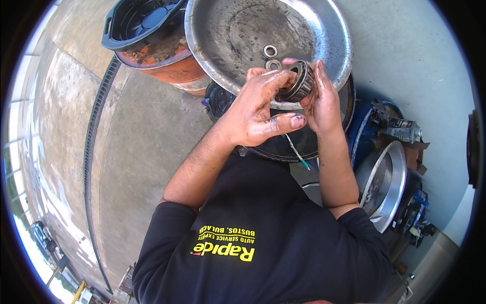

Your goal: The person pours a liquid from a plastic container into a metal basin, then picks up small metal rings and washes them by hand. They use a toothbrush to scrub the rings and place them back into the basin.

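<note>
A dark, greasy tapered roller bearing [304, 89] is held between my hands over the near rim of a wide metal basin [324, 35]. My left hand [251, 104] is closed on the bearing, its fingers at the inner opening and its thumb stretched apart below. My right hand [324, 104] cups the bearing's right side, its fingers fairly straight and partly hidden. Both hands are smeared with grease. Two small metal rings, a farther ring [266, 52] and a nearer ring [269, 65], lie in the basin just beyond my left fingers.
The basin stands on a dark drum [268, 151]. At the far left, a black drain pan [112, 36] tops an orange drum [172, 75]. To the right are a blue drum [360, 133], a spray can [405, 133] and another metal basin [396, 167]. A floor grate [91, 137] runs along the left.
</note>
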A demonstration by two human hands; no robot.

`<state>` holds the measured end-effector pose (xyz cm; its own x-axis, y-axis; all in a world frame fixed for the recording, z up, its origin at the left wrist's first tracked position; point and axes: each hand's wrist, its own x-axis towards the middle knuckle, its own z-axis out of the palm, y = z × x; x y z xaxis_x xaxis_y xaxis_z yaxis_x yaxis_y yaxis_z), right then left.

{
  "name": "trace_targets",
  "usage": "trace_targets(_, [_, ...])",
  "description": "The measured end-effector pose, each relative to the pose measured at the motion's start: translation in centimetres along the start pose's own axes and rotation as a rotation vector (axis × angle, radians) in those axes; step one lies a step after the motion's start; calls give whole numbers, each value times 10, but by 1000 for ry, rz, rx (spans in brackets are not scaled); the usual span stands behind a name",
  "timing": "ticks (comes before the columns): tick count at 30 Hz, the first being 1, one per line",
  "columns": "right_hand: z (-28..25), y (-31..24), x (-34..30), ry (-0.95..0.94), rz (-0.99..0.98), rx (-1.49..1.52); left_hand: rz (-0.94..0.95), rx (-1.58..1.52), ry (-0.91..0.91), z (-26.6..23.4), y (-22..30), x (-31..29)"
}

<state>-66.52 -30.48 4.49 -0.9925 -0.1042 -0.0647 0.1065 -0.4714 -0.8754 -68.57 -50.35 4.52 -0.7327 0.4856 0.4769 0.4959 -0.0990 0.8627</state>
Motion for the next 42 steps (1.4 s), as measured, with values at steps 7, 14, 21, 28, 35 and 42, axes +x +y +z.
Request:
trace_targets(7, [-3, 6, 5, -101, -1034, -1247, -67, -113, 12, -1, 10, 2])
trace_targets(14, [23, 12, -4, 31, -237, -140, 24, 4, -36, -2, 4, 4])
trace_targets(21, [6, 8, 1, 58, -657, -951, 71, -18, -1, -3, 2, 4])
trace_targets(28, [15, 19, -2, 15, -540, -567, 46, 1, -16, -6, 2, 4])
trace_targets(35, [28, 21, -10, 65, -388, -515, 50, 13, -6, -5, -3, 1])
trace_targets(42, [22, 17, -8, 0, -552, -540, 86, 48, 54, -4, 0, -2])
